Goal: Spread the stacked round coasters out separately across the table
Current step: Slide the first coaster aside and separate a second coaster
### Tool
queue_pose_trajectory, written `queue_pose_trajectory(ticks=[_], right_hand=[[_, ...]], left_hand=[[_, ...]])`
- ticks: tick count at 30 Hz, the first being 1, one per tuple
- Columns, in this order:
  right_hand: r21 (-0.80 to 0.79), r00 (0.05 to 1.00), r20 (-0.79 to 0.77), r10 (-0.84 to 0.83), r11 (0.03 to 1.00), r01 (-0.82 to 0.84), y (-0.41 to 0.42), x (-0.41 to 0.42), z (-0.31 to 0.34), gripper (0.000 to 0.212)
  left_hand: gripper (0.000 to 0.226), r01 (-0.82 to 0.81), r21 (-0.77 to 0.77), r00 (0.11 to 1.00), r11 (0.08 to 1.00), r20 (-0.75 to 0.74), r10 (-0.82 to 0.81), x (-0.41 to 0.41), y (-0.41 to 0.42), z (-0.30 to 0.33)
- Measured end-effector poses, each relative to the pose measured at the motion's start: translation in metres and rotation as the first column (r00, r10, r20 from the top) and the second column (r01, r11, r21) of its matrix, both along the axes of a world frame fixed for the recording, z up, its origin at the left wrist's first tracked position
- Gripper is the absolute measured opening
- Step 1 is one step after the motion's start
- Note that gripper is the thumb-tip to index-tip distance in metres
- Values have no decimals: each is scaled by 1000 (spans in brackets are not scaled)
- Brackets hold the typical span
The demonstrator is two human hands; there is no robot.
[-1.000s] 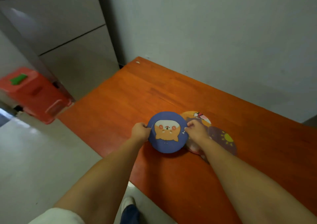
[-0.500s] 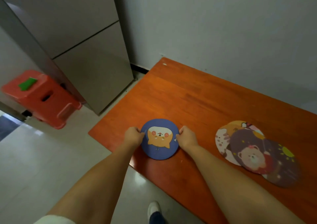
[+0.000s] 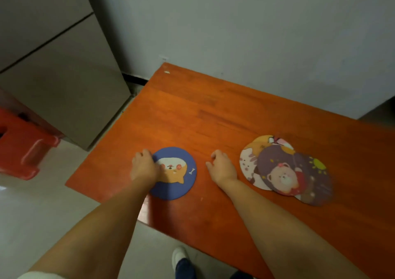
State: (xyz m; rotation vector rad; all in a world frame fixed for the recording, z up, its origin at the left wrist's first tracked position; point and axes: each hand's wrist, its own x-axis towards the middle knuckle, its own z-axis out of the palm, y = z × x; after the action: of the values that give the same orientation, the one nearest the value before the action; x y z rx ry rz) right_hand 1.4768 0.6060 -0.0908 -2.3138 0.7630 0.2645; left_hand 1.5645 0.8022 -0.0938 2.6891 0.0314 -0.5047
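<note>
A blue round coaster (image 3: 178,175) with an orange dog face lies flat near the left front corner of the orange wooden table (image 3: 213,116). My left hand (image 3: 144,166) rests on its left edge, fingers curled over it. My right hand (image 3: 222,167) hovers just right of that coaster, loosely curled and holding nothing. Further right lies a fanned pile of overlapping coasters: a bear coaster (image 3: 282,172) on top, a white cat one (image 3: 248,163) under its left side, a dark one with a sun (image 3: 318,178) at the right, and an orange one (image 3: 271,140) behind.
A grey wall runs behind the table. A grey cabinet (image 3: 64,75) stands to the left, with a red plastic stool (image 3: 23,148) on the pale floor. The table's front edge runs diagonally below my arms; my shoe (image 3: 181,259) shows beneath it.
Both hands carried the blue coaster left, away from the pile, and set it down. My right hand has let go and drawn off to the right; my left hand still touches its edge.
</note>
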Motion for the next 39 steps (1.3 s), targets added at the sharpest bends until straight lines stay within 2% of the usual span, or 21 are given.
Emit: queue_pose_trajectory(ticks=[7, 11, 17, 22, 24, 26, 28, 29, 32, 35, 37, 39], right_hand=[[-58, 971, 39, -236, 969, 238, -125, -63, 22, 26], [-72, 938, 29, -346, 935, 348, -187, -107, 21, 23], [-16, 914, -46, -403, 915, 402, -243, -140, 8, 27], [129, 935, -86, -343, 927, 352, -250, -135, 0, 43], [183, 938, -124, -323, 922, 342, -249, -130, 1, 45], [246, 925, -130, -358, 892, 380, -249, -130, 0, 19], [295, 914, -111, -390, 866, 405, -249, -132, -2, 40], [306, 914, -100, -394, 862, 405, -248, -133, -1, 41], [317, 896, -59, -440, 843, 435, -243, -143, 8, 16], [298, 855, -24, -518, 813, 501, -245, -161, 15, 23], [251, 828, 7, -561, 802, 542, -250, -180, 21, 11], [190, 801, 13, -598, 788, 585, -259, -207, 24, 14]], left_hand=[[33, 223, -96, 974, 970, 57, -218, -34, -130, 9], [33, 257, -188, 966, 948, 17, -258, -68, -205, 10], [28, 84, -260, 988, 962, -102, -114, -104, -269, 2], [29, -62, -271, 989, 960, -145, 23, -107, -282, -5], [30, -65, -264, 986, 962, -168, 21, -108, -284, -7], [23, -78, -269, 980, 960, -197, 24, -111, -285, -6], [10, -85, -289, 978, 954, -209, 24, -115, -284, -6], [16, -88, -294, 979, 952, -201, 28, -115, -284, -6], [29, -79, -316, 983, 946, -185, 21, -117, -284, 3], [38, -79, -393, 973, 916, -231, -15, -124, -293, 14], [38, -82, -457, 954, 886, -294, -63, -137, -302, 20], [41, -60, -507, 926, 860, -350, -142, -157, -313, 25]])
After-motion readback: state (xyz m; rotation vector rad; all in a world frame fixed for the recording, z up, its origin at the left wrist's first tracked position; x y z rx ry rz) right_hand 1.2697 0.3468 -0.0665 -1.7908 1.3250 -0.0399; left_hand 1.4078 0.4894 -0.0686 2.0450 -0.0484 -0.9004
